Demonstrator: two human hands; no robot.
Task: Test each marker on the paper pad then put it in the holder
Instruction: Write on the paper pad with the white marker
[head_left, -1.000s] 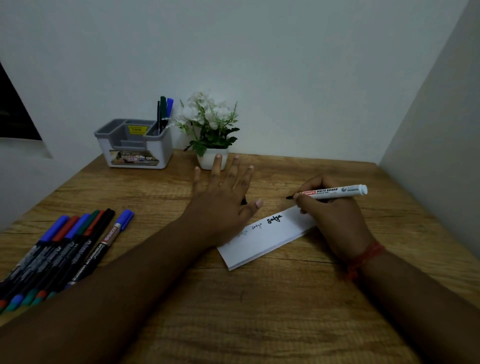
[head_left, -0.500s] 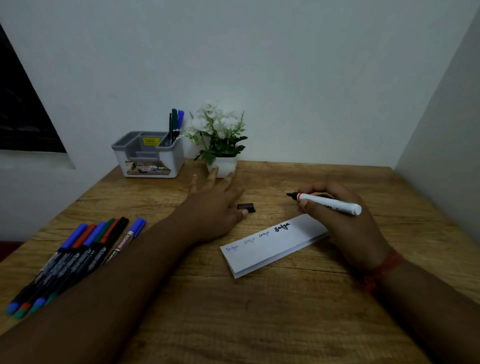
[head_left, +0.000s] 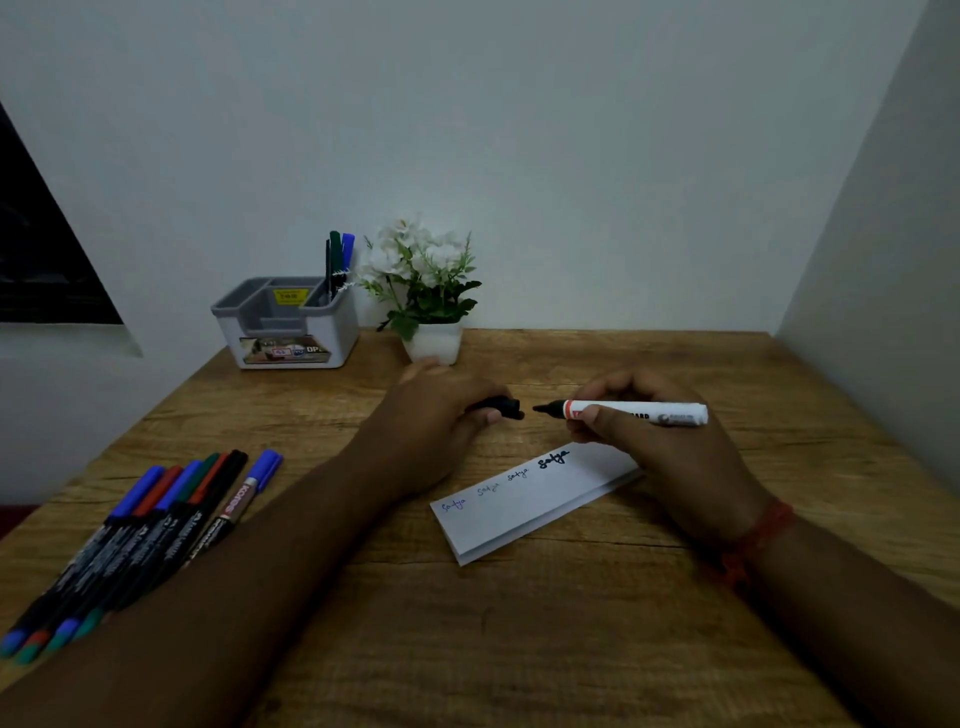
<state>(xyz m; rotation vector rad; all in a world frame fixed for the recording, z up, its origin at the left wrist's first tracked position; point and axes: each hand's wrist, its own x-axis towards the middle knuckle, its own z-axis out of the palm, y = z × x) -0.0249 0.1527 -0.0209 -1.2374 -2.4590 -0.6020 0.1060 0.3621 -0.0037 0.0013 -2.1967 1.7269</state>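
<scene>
We grip the white marker (head_left: 636, 413) in our right hand (head_left: 660, 441), its long axis lying nine-to-three with the bare tip at nine, above the paper pad (head_left: 530, 501). Our left hand (head_left: 441, 415) pinches the black cap (head_left: 501, 406) just beside that tip, mouth toward three, so capping looks like a short straight slide. The holder (head_left: 291, 322) stands well apart at eleven o'clock, nearer our left hand.

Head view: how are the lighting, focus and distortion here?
Head view: dim, even light; wide-angle bending at the edges; the white marker in the right hand and the writing on the paper pad are readable; the marker row is darker.
</scene>
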